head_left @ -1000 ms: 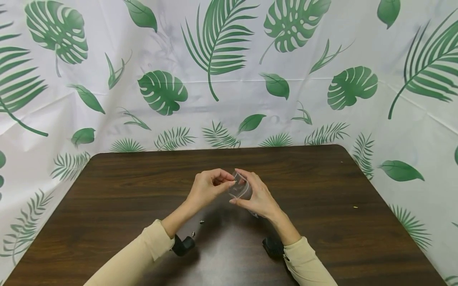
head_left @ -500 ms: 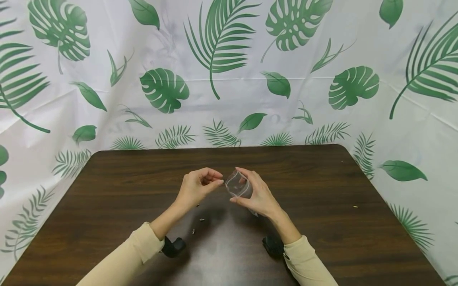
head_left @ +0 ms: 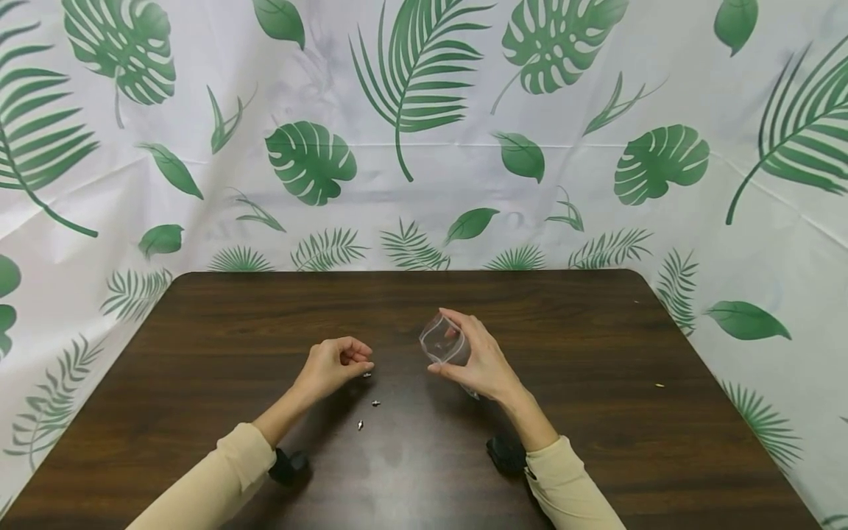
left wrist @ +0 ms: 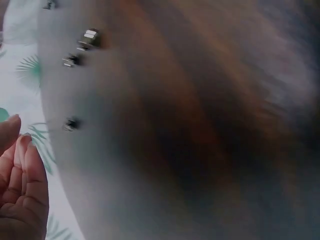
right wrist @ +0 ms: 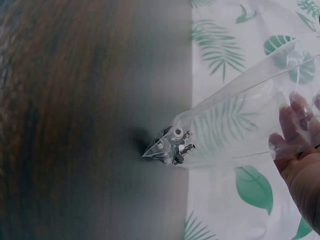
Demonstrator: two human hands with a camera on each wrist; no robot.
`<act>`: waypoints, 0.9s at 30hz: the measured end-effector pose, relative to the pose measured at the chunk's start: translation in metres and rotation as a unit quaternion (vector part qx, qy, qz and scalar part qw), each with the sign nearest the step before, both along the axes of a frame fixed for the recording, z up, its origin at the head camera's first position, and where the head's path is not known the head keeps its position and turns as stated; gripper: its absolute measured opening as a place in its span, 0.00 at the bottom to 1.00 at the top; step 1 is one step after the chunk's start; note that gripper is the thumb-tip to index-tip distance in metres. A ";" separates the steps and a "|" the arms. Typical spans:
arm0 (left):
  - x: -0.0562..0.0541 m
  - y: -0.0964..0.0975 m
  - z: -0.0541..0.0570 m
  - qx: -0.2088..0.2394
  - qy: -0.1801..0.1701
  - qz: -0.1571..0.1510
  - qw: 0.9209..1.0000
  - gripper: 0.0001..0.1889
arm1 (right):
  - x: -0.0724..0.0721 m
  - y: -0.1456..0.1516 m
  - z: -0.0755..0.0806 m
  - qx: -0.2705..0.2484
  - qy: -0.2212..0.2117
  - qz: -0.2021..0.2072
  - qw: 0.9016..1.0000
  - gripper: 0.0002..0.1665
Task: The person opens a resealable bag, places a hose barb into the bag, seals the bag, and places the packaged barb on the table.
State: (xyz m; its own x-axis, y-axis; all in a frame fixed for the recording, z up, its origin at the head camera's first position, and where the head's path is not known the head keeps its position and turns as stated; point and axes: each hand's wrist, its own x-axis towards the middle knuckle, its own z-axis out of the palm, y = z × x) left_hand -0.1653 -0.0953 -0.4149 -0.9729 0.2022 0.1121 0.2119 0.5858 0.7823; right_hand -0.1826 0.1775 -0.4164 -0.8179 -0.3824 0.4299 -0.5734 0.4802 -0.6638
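Observation:
My right hand (head_left: 480, 361) grips a clear plastic bag (head_left: 445, 340) near its top, thumb and fingers spreading the mouth. In the right wrist view, several small metal fittings (right wrist: 175, 145) are gathered in the bag's bottom corner, close over the table. My left hand (head_left: 334, 368) reaches down at the table with loosely bent fingers and nothing seen between them. Right by its fingertips lies a small metal fitting (head_left: 367, 375), and two other fittings (head_left: 376, 403) lie nearer the person. The left wrist view also shows loose fittings (left wrist: 72, 61) on the table.
The dark wood-grain table (head_left: 563, 316) ends at a white leaf-print curtain (head_left: 457, 169). A tiny yellowish bit (head_left: 659, 385) lies on the right side. Black wrist cameras (head_left: 506, 455) sit under both forearms.
My left hand has moved from the bag's mouth, left and down to the loose fittings; the small item it pinched there no longer shows. The right hand keeps the bag in nearly the same spot.

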 end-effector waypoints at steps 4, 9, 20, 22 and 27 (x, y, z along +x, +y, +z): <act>0.000 -0.005 -0.008 -0.014 -0.017 0.002 1.000 0.08 | 0.000 0.000 0.000 0.003 -0.002 -0.003 1.000 0.50; 0.000 -0.008 -0.014 -0.023 -0.032 0.000 0.999 0.06 | -0.001 0.001 0.000 0.001 0.000 -0.001 1.000 0.50; -0.001 -0.007 -0.021 -0.052 -0.025 -0.011 0.998 0.04 | -0.001 0.000 0.000 -0.002 -0.007 0.003 1.000 0.50; -0.002 -0.007 -0.022 -0.057 -0.022 -0.011 0.998 0.04 | -0.001 0.000 0.000 -0.002 -0.008 0.003 1.000 0.50; -0.002 -0.005 -0.022 -0.069 -0.022 -0.010 0.997 0.03 | -0.001 0.001 0.000 -0.001 -0.011 0.002 1.000 0.50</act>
